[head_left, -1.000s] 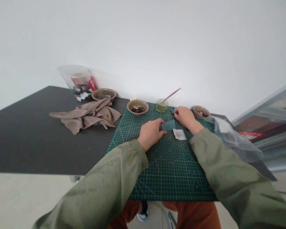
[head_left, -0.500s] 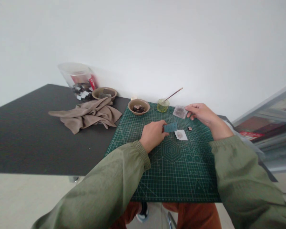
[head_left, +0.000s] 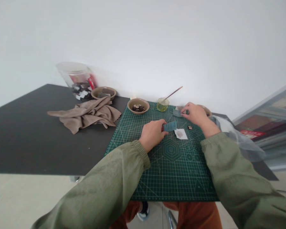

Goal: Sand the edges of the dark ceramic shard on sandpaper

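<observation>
My left hand point(head_left: 153, 133) pinches a small blue-grey rectangular piece point(head_left: 170, 126) with faint marks, held just above the mat. Right beside it, a white paper square point(head_left: 181, 134) with a brownish smudge lies flat. Farther back, my right hand point(head_left: 193, 114) has its fingertips closed on a blue-grey flat piece point(head_left: 177, 113); a paler grey sheet point(head_left: 179, 108) shows behind it. A small dark-and-pink chip point(head_left: 189, 127) rests on the green cutting mat point(head_left: 166, 178) below my right hand.
Behind the hands stand a bowl of dark chips point(head_left: 138, 101), a yellowish glass point(head_left: 162, 105) with a thin stick, and a partly hidden bowl point(head_left: 206, 110). Leftward are a brown cloth point(head_left: 90, 114), another bowl point(head_left: 104, 89) and a clear tub point(head_left: 73, 76). Clear plastic point(head_left: 243, 140) lies right.
My right hand moved right holding a grey speckled square, then came back left and now grips a blue-grey piece. The small chip came into view on the mat. My left hand barely moved.
</observation>
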The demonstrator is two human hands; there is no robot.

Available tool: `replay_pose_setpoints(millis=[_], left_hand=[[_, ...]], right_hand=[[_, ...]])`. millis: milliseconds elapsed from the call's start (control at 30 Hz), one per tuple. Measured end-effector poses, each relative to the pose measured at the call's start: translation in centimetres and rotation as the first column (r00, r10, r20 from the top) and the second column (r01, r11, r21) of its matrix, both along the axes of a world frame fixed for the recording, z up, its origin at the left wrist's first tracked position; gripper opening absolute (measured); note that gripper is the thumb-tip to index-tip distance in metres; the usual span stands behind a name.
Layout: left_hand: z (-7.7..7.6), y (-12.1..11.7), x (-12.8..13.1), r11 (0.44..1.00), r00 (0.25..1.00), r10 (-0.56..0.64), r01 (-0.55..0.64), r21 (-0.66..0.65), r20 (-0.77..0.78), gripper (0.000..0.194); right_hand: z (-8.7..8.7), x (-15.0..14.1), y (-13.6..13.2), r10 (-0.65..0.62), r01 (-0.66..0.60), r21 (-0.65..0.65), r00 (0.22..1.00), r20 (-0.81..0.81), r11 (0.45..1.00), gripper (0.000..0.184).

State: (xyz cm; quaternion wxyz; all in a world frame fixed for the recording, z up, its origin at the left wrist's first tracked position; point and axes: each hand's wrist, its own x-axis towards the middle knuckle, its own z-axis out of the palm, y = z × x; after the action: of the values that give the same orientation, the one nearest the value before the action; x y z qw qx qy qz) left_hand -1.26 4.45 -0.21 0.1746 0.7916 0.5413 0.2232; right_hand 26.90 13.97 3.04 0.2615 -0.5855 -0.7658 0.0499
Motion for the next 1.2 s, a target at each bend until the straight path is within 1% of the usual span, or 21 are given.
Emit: replay_pose_setpoints(millis=[67,133,200,267,333,433,533,600,700,833,967,1000,1033,1100,1167,1200], left_hand=[[0.0,0.0,0.0,1.000,1.000,0.000,0.000,0.000,0.010,0.036],[0.0,0.0,0.0,1.000,1.000,-0.005,0.005,-0.001,0.028,0.035],[0.0,0.0,-0.1,1.000,0.999,-0.013,0.013,-0.007,0.053,0.030],[0.0,0.1,-0.2,1.000,0.997,-0.020,0.022,-0.018,0.080,0.023],[-0.1,0.3,-0.3,0.999,0.994,-0.028,0.031,-0.026,0.108,0.020],[-0.2,0.7,-0.4,0.999,0.988,-0.040,0.045,-0.026,0.151,0.021],[-0.4,1.1,-0.4,0.998,0.980,-0.060,0.064,-0.016,0.188,0.022],[-0.4,1.2,-0.4,0.997,0.976,-0.068,0.072,-0.007,0.206,0.025],[-0.4,1.2,-0.4,0.996,0.970,-0.083,0.087,-0.008,0.227,0.028],[-0.4,1.0,-0.5,0.991,0.963,-0.111,0.125,-0.042,0.247,0.022],[0.0,0.6,-0.5,0.989,0.964,-0.116,0.135,-0.066,0.239,0.021],[0.1,0.5,-0.5,0.985,0.964,-0.133,0.154,-0.075,0.231,0.022],[0.2,0.3,-0.5,0.981,0.962,-0.151,0.174,-0.083,0.226,0.023],[0.3,0.1,-0.4,0.967,0.953,-0.204,0.231,-0.105,0.223,0.025],[0.3,0.0,-0.3,0.949,0.939,-0.253,0.288,-0.127,0.234,0.024],[0.3,-0.1,-0.3,0.941,0.931,-0.272,0.310,-0.135,0.243,0.023]], right_hand=[[0.2,0.2,-0.5,0.008,-0.006,-0.028,0.997,0.071,1.000,0.007],[0.8,0.4,-1.5,0.011,-0.006,-0.047,0.994,0.105,0.999,0.010],[1.4,0.8,-3.1,0.033,-0.024,-0.080,0.993,0.111,0.996,0.018],[1.6,1.3,-5.0,0.077,-0.062,-0.137,0.992,0.104,0.989,0.025],[1.1,2.0,-6.8,0.104,-0.084,-0.181,0.989,0.105,0.980,0.026],[-0.7,3.0,-8.2,0.051,-0.031,-0.155,0.991,0.126,0.987,0.025],[-2.9,3.8,-7.9,-0.006,0.018,-0.095,0.992,0.125,0.995,0.028],[-4.1,4.1,-7.3,0.007,0.001,-0.071,0.994,0.108,0.997,0.026],[-5.3,4.2,-6.6,0.037,-0.035,-0.033,0.997,0.070,0.999,0.019],[-5.9,4.0,-6.6,0.034,-0.033,0.035,0.999,-0.015,0.999,0.021],[-5.6,2.9,-7.3,0.027,-0.012,0.122,0.992,-0.120,0.992,0.036],[-5.5,2.5,-7.6,0.037,-0.023,0.084,0.986,-0.163,0.996,0.039],[-5.5,2.2,-7.8,0.049,-0.051,-0.001,0.977,-0.208,0.999,0.043],[-5.6,1.6,-8.3,0.112,-0.155,-0.131,0.951,-0.289,0.979,0.051],[-5.9,1.3,-8.6,0.159,-0.226,-0.177,0.932,-0.327,0.958,0.053],[-6.1,1.2,-8.6,0.167,-0.237,-0.182,0.928,-0.334,0.954,0.052]])
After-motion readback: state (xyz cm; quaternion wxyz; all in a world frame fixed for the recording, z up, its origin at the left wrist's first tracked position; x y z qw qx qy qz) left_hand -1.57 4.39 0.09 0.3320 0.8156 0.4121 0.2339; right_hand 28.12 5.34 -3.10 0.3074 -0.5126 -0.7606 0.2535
